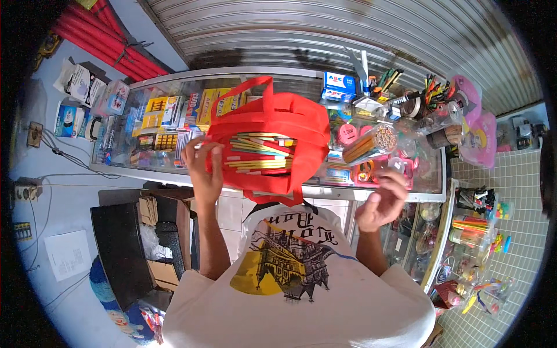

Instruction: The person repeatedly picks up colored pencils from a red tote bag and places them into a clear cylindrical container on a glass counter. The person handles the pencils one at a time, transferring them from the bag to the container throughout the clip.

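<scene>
A red fabric tote bag (300, 117) lies on the glass display counter, its mouth towards me and its handles loose. Inside show many slim pencils (261, 163), mostly yellow, with some green and red ones. At the bag's left rim is my left hand (203, 174), thumb and fingers pinching the fabric. My right hand (384, 202), slightly blurred, is held up off the counter's front edge with fingers apart and nothing in it. Just beyond it, a clear jar of pencils (370, 143) leans over on the glass, its pencil ends facing up and right.
Boxes of stationery (163, 115) show at the counter's left. Blue-and-white boxes (338, 85), pen holders (437, 93) and a pink tray (402, 172) crowd the right. A roller shutter (270, 48) closes off the back. A black cabinet (119, 252) stands left; a wire grid rack (518, 204) stands right.
</scene>
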{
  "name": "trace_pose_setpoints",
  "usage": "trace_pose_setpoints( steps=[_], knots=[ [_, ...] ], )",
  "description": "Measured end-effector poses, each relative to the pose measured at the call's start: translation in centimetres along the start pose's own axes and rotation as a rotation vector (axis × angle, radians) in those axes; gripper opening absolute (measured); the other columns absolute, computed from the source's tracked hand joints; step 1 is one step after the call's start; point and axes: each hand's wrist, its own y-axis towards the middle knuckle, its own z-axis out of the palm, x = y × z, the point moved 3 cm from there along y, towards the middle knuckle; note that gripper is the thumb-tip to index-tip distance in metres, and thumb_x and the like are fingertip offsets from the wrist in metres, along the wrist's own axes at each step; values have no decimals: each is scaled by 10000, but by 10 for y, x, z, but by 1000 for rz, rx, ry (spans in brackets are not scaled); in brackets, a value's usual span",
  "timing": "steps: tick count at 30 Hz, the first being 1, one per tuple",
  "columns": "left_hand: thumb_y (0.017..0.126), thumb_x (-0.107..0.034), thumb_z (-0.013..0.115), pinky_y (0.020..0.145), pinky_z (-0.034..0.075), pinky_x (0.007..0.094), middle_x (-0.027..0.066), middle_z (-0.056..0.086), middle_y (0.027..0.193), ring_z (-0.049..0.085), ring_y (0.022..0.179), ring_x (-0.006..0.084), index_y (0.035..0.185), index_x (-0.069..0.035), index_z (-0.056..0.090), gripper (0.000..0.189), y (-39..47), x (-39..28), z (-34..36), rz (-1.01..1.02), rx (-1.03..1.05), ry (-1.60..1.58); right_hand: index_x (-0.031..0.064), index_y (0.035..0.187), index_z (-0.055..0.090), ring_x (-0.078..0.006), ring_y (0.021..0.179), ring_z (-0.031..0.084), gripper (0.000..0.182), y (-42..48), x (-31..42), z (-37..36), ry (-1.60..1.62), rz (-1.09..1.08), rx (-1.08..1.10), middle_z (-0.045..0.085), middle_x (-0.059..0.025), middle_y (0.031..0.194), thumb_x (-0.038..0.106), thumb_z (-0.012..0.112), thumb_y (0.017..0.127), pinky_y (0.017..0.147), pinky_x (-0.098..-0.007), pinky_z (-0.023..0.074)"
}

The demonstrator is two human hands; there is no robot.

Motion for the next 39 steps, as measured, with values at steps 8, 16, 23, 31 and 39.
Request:
trace_pose_setpoints(
  steps=[8,16,23,31,39],
  knots=[
    [936,-201,730,1033,401,530,149,595,1256,567,1211,373,1106,-96,740,200,31,29,21,65,212,187,22,1055,666,-337,971,659,127,1,-2,153,120,117,595,687,-149,1041,23,698,932,884,-419,521],
    [974,-162,687,769,547,468,130,615,1112,678,950,352,1148,-70,706,198,52,28,16,113,116,-18,-4,1310,619,-433,1135,622,334,-7,-27,194,-188,172,801,666,-242,1167,-13,573,980,1013,-481,487],
    [929,-160,740,812,534,442,106,596,1054,659,937,319,1165,-70,722,253,55,30,14,122,148,-102,-32,1341,560,-461,1156,593,470,23,-32,174,-429,143,702,635,-267,1207,-75,594,874,995,-498,478],
    [861,57,633,885,501,436,129,587,1071,627,983,326,1195,-67,733,370,59,35,8,93,174,-158,-1,1262,629,-402,1098,639,345,30,-26,185,-510,-36,537,666,-207,1182,-56,628,921,927,-477,500],
    [874,45,629,880,486,425,148,573,1080,610,984,349,1229,-28,686,367,70,40,20,137,154,-177,16,1265,661,-394,1056,673,333,12,-47,202,-455,95,713,697,-223,1118,43,664,934,896,-468,549]
  ],
)
